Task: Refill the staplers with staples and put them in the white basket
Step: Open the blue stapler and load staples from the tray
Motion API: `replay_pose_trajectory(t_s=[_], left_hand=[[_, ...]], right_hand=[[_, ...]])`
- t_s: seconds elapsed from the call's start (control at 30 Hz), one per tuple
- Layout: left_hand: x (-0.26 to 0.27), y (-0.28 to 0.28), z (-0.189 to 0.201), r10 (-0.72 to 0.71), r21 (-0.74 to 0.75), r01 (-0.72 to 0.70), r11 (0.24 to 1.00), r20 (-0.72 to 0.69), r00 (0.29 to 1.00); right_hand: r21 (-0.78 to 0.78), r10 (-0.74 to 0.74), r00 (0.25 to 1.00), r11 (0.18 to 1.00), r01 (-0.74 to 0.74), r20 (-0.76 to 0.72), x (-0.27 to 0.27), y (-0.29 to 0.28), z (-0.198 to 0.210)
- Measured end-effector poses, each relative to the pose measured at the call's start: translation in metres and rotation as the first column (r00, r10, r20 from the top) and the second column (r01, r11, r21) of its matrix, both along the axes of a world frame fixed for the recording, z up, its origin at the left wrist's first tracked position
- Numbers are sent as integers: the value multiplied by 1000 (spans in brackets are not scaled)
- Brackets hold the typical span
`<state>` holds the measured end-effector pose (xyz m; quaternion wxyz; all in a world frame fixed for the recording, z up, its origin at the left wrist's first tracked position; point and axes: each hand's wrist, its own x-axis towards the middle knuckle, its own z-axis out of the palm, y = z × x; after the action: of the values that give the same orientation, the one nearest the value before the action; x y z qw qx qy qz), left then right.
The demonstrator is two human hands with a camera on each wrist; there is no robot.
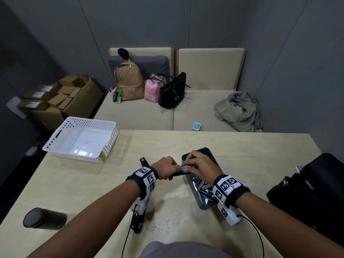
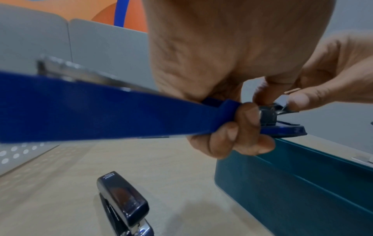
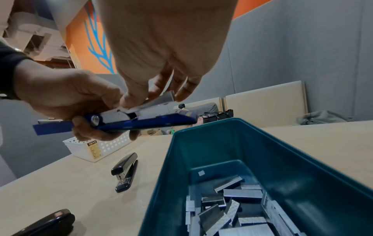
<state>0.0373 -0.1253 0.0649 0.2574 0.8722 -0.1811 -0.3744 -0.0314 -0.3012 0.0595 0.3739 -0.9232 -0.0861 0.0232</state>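
Note:
My left hand (image 1: 170, 169) grips a blue stapler (image 3: 141, 123) by its rear half, holding it above the near end of a teal bin (image 3: 201, 143). The stapler's top is swung back, so the metal magazine shows. My right hand (image 1: 191, 164) pinches a grey staple strip (image 3: 163, 99) between thumb and fingers, its lower end resting in the magazine channel. More staple strips (image 3: 232, 207) lie loose in the bin. A black stapler (image 3: 126, 170) lies shut on the table to the left. The white basket (image 1: 111, 138) stands at the table's far left corner with nothing in it.
A second black stapler (image 3: 46, 223) lies near the table's front, under my left forearm. A dark cylinder (image 1: 40, 218) lies at the front left. A black bag (image 1: 307, 192) sits on the table's right side. A sofa with bags stands beyond the table.

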Motion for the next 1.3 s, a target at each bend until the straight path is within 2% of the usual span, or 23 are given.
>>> replay_pose_trajectory(t_s=[0.17, 0.43, 0.7, 0.9, 1.3], left_hand=[[1, 1, 2, 1, -20, -1, 1000, -14, 1000], [0, 4, 0, -25, -9, 25, 1000, -7, 1000], [0, 3, 4, -35, -7, 35, 999, -23, 999], [2, 3, 5, -32, -2, 32, 1000, -25, 999], [5, 3, 9, -37, 12, 37, 999, -14, 999]], right_hand=[[42, -52, 997, 998, 49, 60, -3, 2, -1], [130, -125, 991, 984, 118, 43, -4, 1, -7], [74, -77, 997, 994, 74, 27, -4, -2, -5], [126, -105, 992, 987, 96, 70, -6, -1, -6], [43, -73, 997, 996, 73, 12, -3, -3, -7]])
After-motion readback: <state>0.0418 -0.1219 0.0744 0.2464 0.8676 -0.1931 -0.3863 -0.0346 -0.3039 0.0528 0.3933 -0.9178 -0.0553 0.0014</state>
